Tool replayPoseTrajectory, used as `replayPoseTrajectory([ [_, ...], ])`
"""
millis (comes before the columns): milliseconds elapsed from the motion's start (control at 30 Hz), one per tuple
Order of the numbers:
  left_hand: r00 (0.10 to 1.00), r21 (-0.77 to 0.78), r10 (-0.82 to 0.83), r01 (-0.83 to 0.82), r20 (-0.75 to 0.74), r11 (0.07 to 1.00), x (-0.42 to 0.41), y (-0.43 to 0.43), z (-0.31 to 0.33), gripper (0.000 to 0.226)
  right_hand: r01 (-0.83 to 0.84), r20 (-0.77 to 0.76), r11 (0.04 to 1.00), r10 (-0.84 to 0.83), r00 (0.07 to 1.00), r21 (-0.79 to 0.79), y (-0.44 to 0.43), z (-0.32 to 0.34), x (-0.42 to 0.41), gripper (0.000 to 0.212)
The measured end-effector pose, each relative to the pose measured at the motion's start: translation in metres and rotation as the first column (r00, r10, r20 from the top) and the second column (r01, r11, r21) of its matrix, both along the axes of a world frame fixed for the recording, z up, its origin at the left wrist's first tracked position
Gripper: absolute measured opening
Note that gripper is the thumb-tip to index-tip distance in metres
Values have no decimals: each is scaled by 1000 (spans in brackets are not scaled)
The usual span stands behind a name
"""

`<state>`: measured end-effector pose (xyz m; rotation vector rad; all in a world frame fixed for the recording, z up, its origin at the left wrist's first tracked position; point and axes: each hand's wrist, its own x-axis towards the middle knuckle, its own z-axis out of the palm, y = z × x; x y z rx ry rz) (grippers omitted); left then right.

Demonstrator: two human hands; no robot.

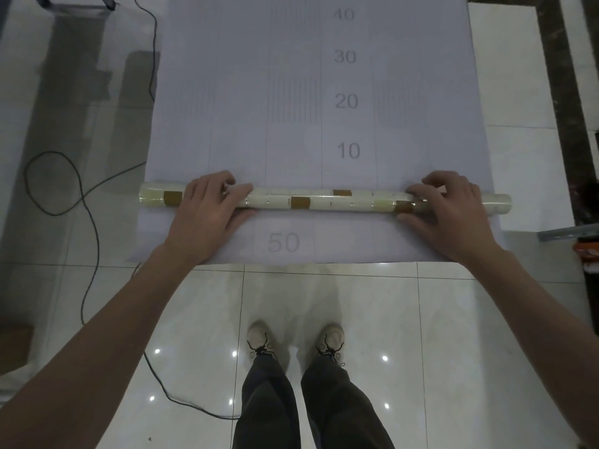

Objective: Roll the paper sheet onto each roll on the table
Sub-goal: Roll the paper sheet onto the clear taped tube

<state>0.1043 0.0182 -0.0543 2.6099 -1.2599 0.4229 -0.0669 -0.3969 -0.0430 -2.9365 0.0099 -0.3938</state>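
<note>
A long cream cardboard roll (324, 201) patched with brown tape lies crosswise on a wide pale paper sheet (291, 108) printed with numbers 10 to 50 and line patterns. My left hand (207, 215) lies over the roll's left part, fingers curled over its far side and thumb along its near side. My right hand (450, 212) covers the roll near its right end the same way, fingers bent over the top. The sheet's near edge (291, 259), marked 50, hangs just in front of the roll.
A glass-topped surface (81, 92) lies left of the sheet, with a black cable (87, 196) looping across it and down to the tiled floor. A white surface (518, 92) flanks the right. A metal rail (570, 234) and an orange item (586, 256) sit at the right edge.
</note>
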Motion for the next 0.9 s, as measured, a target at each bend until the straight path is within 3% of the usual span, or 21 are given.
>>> replayPoseTrajectory([
  [267, 998, 22, -67, 67, -6, 997, 2, 3, 7, 38, 25, -12, 1000, -25, 1000, -4, 1, 4, -3, 41],
  [433, 999, 12, 35, -35, 26, 999, -4, 0, 1, 37, 46, -49, 998, -45, 998, 32, -2, 1, 3, 50],
  [567, 998, -3, 17, -17, 67, 1000, -6, 2, -1, 36, 38, -81, 999, -35, 996, 32, -5, 4, -1, 63],
  [700, 998, 21, 36, -37, 52, 999, -10, 7, -1, 36, 8, -25, 1000, -8, 1000, 3, -7, 5, 1, 50],
  [900, 994, 8, 69, -69, 87, 998, -6, 3, 0, 38, 46, -30, 999, -46, 998, -23, -2, 7, 7, 58],
])
